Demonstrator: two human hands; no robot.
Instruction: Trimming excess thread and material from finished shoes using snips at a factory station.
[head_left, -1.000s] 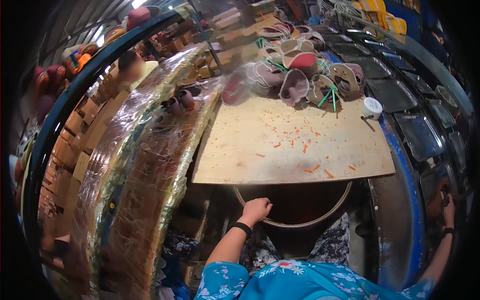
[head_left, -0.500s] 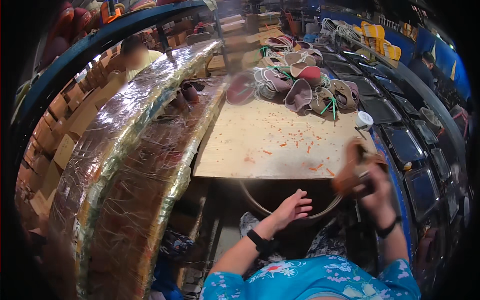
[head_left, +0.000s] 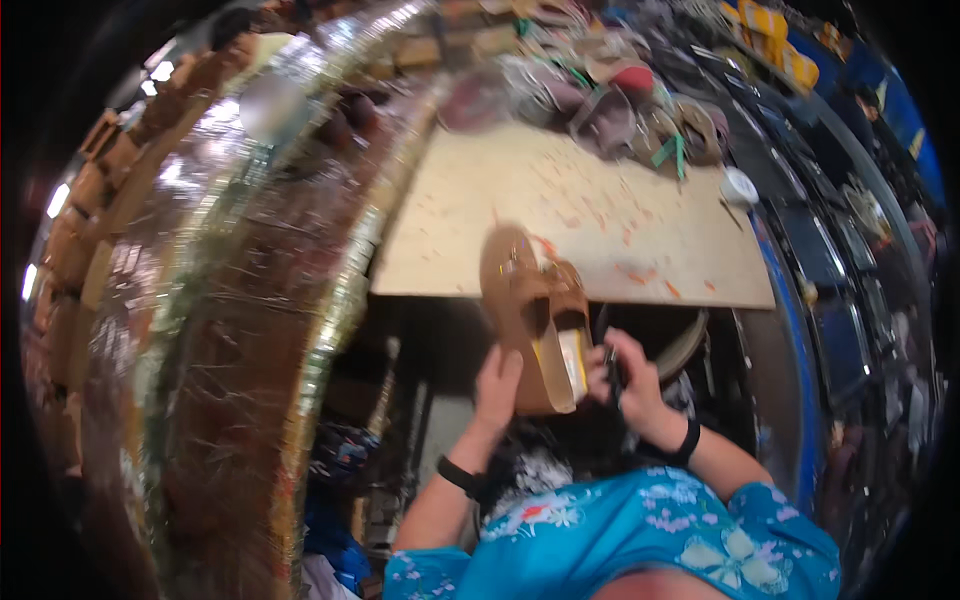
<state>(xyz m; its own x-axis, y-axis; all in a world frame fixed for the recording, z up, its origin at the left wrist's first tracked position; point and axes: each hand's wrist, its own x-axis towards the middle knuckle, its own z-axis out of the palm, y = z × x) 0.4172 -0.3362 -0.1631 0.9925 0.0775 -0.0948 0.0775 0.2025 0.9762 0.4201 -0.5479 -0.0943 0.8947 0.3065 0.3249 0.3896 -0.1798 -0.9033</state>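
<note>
- A brown sandal (head_left: 535, 320) sits at the centre of the frame, held over the near edge of a plywood worktable (head_left: 600, 215).
- The left hand (head_left: 497, 385) grips its heel end; the right hand (head_left: 625, 380) steadies the side, also closed on a dark tool (head_left: 612, 375).
- The step appears to be inspection or trimming, so the next move calls for a steady grip.
- The sandal's long axis runs near-vertical, toe toward the upper frame.

A footwear workshop. A wooden desk (head_left: 600, 230) dotted with orange scraps carries a heap of unfinished sandals (head_left: 630, 100) at its far edge. A long foil-wrapped conveyor (head_left: 250, 300) curves along the left, and dark trays (head_left: 830, 240) line the right.
</note>
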